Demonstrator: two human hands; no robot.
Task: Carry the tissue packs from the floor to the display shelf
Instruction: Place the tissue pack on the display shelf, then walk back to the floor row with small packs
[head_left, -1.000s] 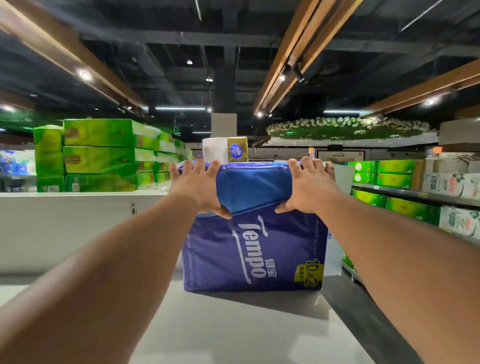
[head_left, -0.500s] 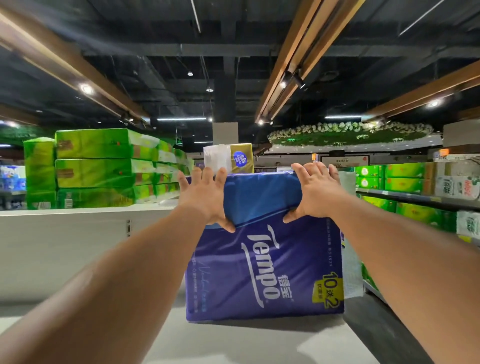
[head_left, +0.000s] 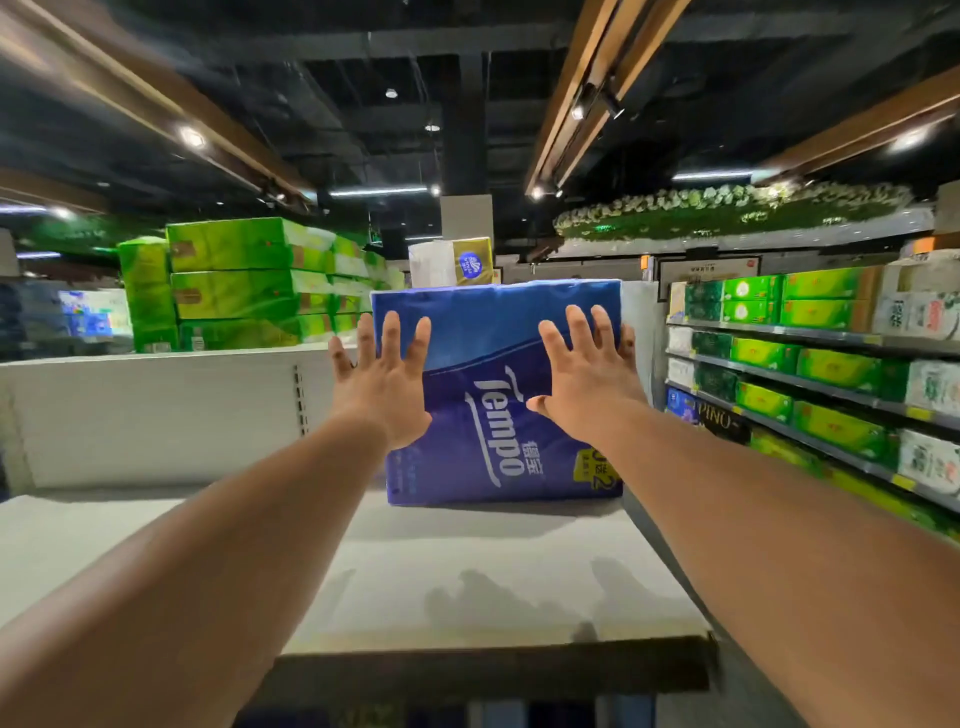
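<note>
Both hands are raised in front of a blue tissue pack (head_left: 498, 364) that stands upright on the white display shelf (head_left: 467, 582), toward the shelf's back right part. The left hand (head_left: 382, 387) has its fingers spread and straight, laid over the pack's left edge, with the thumb pointing out to the left, off the pack. The right hand (head_left: 584, 374) is likewise spread, fingers straight and apart, over the upper right part of the pack's front, thumb pointing inward toward the white "Tempo" lettering that runs down between the 2 hands. Neither hand curls round anything; whether the palms actually press on the wrapper or sit just off it cannot be told.

Below the right hand, at the pack's lower right corner, is a yellow label (head_left: 597, 467), partly covered by the right forearm. The pack's base rests flat on the shelf, and the shadows of the hands fall on the bare shelf surface nearer the camera.

Behind the left hand, beyond the shelf's white back panel (head_left: 156, 415), green tissue cartons (head_left: 244, 280) are stacked. Directly above the pack, farther back, a white and gold box (head_left: 452, 262) shows. To the right of the right hand, store shelves (head_left: 810, 374) carry rows of green and white packs.
</note>
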